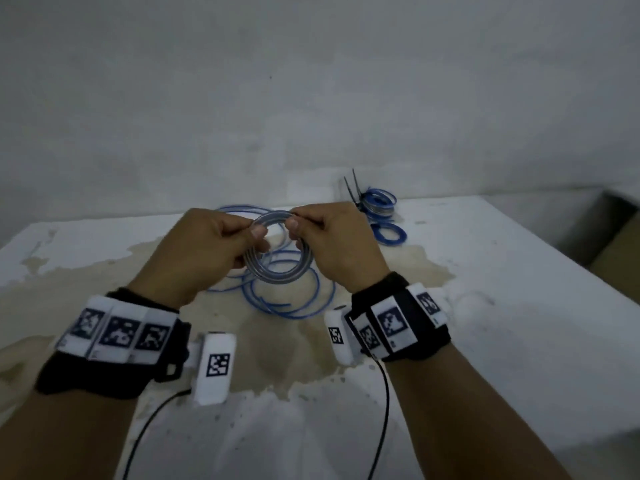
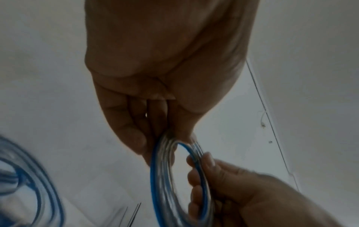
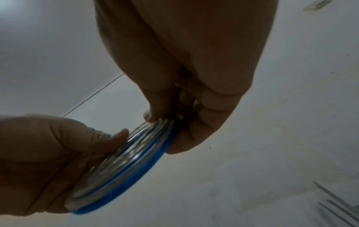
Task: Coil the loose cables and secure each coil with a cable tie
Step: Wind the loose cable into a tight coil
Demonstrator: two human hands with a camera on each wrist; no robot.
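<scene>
A small coil of clear and blue cable [image 1: 273,268] hangs above the table between both hands. My left hand [image 1: 221,244] grips its left side with curled fingers and thumb. My right hand [image 1: 329,233] pinches its upper right side. The left wrist view shows the coil [image 2: 161,176] edge-on, below my left hand [image 2: 155,138], with the right hand [image 2: 223,184] curled round it. The right wrist view shows the coil [image 3: 132,162] held between my right hand [image 3: 174,119] and left hand [image 3: 58,161]. Loose blue cable [image 1: 298,299] lies in loops on the table under the hands.
Finished blue coils [image 1: 379,209] with black cable ties [image 1: 353,190] sticking up sit at the back right of the white, stained table [image 1: 485,271]. A wall stands behind. The table's right edge drops off near a box [image 1: 616,244]. Black wrist leads [image 1: 382,410] trail toward me.
</scene>
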